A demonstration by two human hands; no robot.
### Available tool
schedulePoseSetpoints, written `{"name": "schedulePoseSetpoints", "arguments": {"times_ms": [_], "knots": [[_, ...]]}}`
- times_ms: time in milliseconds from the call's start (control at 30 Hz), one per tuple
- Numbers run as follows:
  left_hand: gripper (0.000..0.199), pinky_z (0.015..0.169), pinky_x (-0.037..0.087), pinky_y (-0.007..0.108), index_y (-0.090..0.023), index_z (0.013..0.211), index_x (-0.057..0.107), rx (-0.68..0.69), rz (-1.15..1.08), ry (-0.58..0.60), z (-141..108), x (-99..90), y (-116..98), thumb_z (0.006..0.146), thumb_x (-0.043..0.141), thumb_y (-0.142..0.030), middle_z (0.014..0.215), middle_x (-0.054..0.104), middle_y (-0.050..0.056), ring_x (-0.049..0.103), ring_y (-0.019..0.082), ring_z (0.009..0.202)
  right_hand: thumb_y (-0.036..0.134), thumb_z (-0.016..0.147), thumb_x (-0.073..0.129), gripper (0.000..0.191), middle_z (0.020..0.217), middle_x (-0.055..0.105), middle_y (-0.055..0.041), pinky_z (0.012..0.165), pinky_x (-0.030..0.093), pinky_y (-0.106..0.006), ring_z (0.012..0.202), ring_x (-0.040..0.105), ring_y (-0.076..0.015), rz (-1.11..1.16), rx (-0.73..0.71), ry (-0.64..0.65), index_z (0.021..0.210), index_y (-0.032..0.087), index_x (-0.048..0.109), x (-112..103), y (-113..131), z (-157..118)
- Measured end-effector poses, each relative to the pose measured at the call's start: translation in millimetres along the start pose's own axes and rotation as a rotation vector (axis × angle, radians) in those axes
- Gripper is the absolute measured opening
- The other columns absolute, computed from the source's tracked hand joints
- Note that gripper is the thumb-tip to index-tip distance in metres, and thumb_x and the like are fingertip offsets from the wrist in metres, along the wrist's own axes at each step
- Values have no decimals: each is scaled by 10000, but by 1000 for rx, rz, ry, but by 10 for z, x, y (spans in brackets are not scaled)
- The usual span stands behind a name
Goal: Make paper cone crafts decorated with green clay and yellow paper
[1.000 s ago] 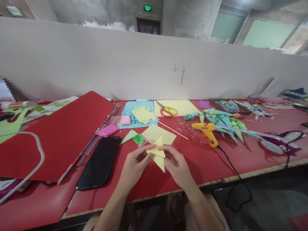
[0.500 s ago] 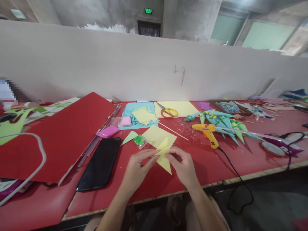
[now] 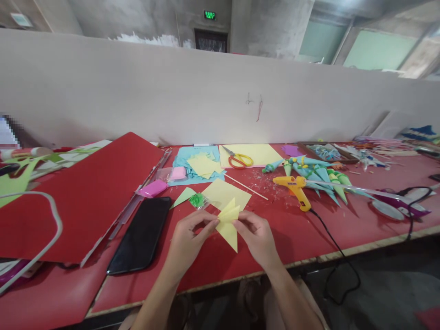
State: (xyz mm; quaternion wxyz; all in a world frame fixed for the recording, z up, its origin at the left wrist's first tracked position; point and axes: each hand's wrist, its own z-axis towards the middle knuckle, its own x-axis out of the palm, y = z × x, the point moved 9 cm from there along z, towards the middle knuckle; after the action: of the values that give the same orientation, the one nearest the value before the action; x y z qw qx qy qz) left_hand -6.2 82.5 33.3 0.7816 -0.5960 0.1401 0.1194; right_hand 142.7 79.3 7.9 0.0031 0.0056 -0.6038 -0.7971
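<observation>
Between my two hands is a folded piece of yellow paper (image 3: 228,230), its creased points spreading upward and one long tip aimed down toward the table edge. My left hand (image 3: 192,231) pinches its left side between thumb and fingers. On the opposite side, my right hand (image 3: 256,233) grips the paper with thumb and bent fingers. Just beyond the hands lies a flat yellow sheet (image 3: 231,192). A small green lump in clear wrap (image 3: 197,200) and a pale green paper piece (image 3: 183,196) rest left of that sheet.
A black phone (image 3: 140,236) lies to the left beside a large red board (image 3: 85,197). Scissors (image 3: 237,158) sit at the back on yellow paper. At right are a yellow glue gun (image 3: 295,189) with its cord and several blue and green paper cones (image 3: 319,174).
The folded paper has turned slightly and its upper flaps stand closer together. Both hands keep hold of it. The whole view has shifted a little.
</observation>
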Motion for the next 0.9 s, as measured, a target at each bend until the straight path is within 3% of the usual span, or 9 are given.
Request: {"name": "schedulePoseSetpoints", "arguments": {"times_ms": [133, 300, 367, 433, 500, 600, 733, 800, 900], "knots": [[142, 571, 450, 213, -185, 802, 634, -50, -80, 3, -22, 44, 39, 717, 597, -293, 630, 597, -15, 546, 124, 585, 299, 742, 587, 136, 678, 626, -23, 598, 483, -253, 639, 589, -157, 18, 70, -56, 720, 165, 600, -32, -62, -8], [249, 518, 408, 200, -190, 936, 615, -62, -59, 80, -23, 133, 52, 728, 578, -323, 586, 531, -43, 506, 111, 545, 246, 749, 570, 125, 706, 610, -4, 580, 478, -220, 651, 593, -136, 17, 19, -62, 859, 188, 555, -30, 2, -20], [190, 480, 370, 196, -181, 786, 622, -74, 1, 152, -29, 194, 74, 753, 547, -353, 529, 508, -47, 475, 104, 497, 232, 757, 561, 182, 684, 591, 10, 539, 457, -196, 621, 579, -122, -16, -20, -33, 932, 194, 531, 5, 34, -30], [299, 455, 337, 194, -178, 565, 537, -89, 49, 207, -43, 243, 96, 780, 506, -384, 453, 483, -47, 451, 95, 447, 230, 770, 549, 215, 663, 576, 19, 500, 431, -183, 594, 563, -115, -55, -58, 1, 979, 198, 510, 48, 59, -45], [380, 430, 315, 187, -181, 482, 437, -134, 44, 233, -66, 276, 132, 792, 481, -397, 401, 470, -49, 438, 84, 398, 236, 792, 528, 203, 661, 576, 18, 492, 423, -184, 593, 564, -118, -93, -87, 9, 990, 202, 505, 58, 76, -58], [347, 369, 271, 171, -184, 535, 442, -254, -74, 252, -113, 330, 202, 792, 456, -417, 380, 458, -67, 394, 63, 324, 228, 841, 460, 148, 756, 610, -16, 605, 462, -212, 709, 601, -141, -151, -171, 21, 967, 209, 536, 45, 153, -76], [342, 310, 187, 151, -179, 606, 472, -337, -224, 262, -146, 369, 241, 782, 440, -471, 345, 382, -102, 282, 36, 264, 162, 876, 363, 289, 981, 601, -54, 801, 446, -281, 937, 568, -167, -258, -374, 148, 1083, 256, 542, 109, 349, -127], [341, 305, 178, 145, -175, 622, 483, -344, -250, 268, -148, 359, 243, 781, 447, -475, 335, 385, -103, 279, 32, 257, 152, 872, 369, 335, 1008, 582, -58, 823, 438, -298, 976, 548, -174, -285, -426, 211, 1139, 281, 526, 142, 399, -147], [343, 308, 202, 146, -171, 662, 504, -345, -270, 299, -162, 355, 233, 795, 430, -478, 324, 420, -93, 318, 40, 251, 197, 845, 468, 253, 947, 580, -52, 780, 446, -280, 914, 565, -175, -260, -419, 255, 1036, 278, 612, 139, 403, -143]]}}
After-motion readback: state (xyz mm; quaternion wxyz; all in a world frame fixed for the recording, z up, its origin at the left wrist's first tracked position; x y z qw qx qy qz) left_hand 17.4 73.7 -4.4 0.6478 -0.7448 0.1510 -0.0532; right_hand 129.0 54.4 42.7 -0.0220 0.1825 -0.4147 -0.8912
